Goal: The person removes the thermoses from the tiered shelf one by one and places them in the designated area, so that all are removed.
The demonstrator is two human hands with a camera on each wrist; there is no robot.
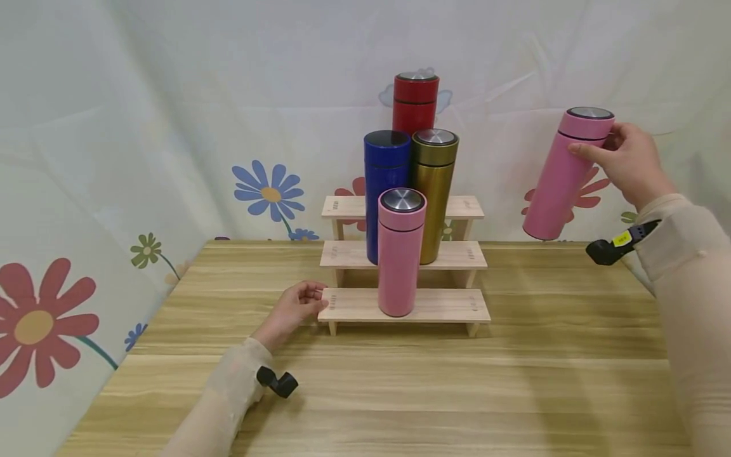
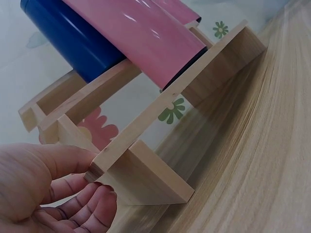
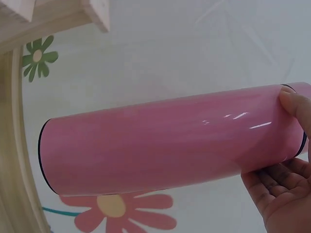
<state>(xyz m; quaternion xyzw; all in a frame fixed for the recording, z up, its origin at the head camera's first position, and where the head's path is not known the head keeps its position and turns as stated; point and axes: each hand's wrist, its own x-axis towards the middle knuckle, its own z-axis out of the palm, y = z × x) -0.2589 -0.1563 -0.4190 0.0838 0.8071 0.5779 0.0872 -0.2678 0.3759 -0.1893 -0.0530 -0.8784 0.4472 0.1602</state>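
My right hand [image 1: 636, 158] grips a pink thermos bottle [image 1: 556, 187] near its lid, holding it tilted in the air at the right, base toward the lower left. The same bottle [image 3: 160, 145] spans the right wrist view. At the stand's left end, my left hand [image 1: 296, 308] pinches the lowest step of a three-step wooden stand [image 1: 351, 304]. A second pink thermos [image 1: 398, 273] stands upright on that step. Behind it, a blue thermos [image 1: 377, 203] and a gold thermos [image 1: 438, 203] stand on the middle step. A red thermos [image 1: 415, 105] rises behind them, its lower part hidden.
The stand rests on a wood-grain table [image 1: 400, 393] near its back edge. A pale curtain [image 1: 285, 82] with printed flowers hangs behind and at the left. Each wrist wears a small black camera [image 1: 276, 382].
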